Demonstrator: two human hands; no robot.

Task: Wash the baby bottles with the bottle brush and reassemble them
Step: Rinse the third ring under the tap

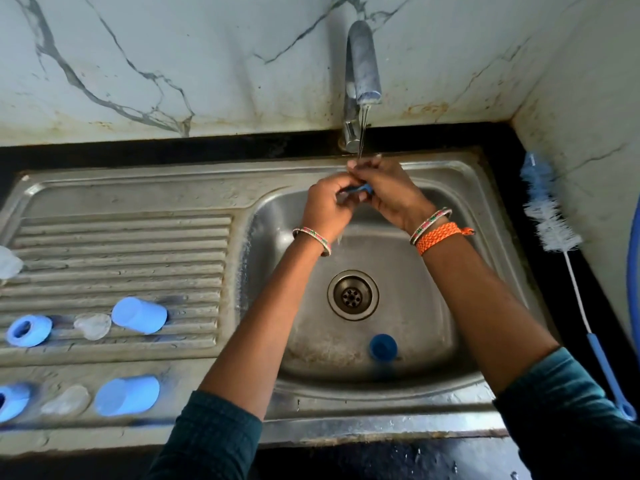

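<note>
Hands: the left hand (325,206) and right hand (388,192) are pinching one small blue plastic part (358,189) between them, fingers closed round it — what kind of part it is cannot be told.
Why there: they are holding it right under the thin stream falling from the steel tap (362,64), so the runoff is dropping into the steel sink basin (433,306) rather than onto the counter.
Brush: the long white-and-blue bristled bottle brush (554,216) is lying untouched on the dark ledge at the right, near the right arm.
Drying side: light blue caps (138,315) and rings (29,330) and clear teats (92,326) are lying in two rows on the ribbed draining board (121,244) — apparently kept apart from the wet basin.
Basin floor: a darker blue round cap (382,346) is sitting near the drain (353,295), probably waiting its turn.
Room: the basin centre is lying open under the forearms; the wall and tap are closing off the far edge.
</note>
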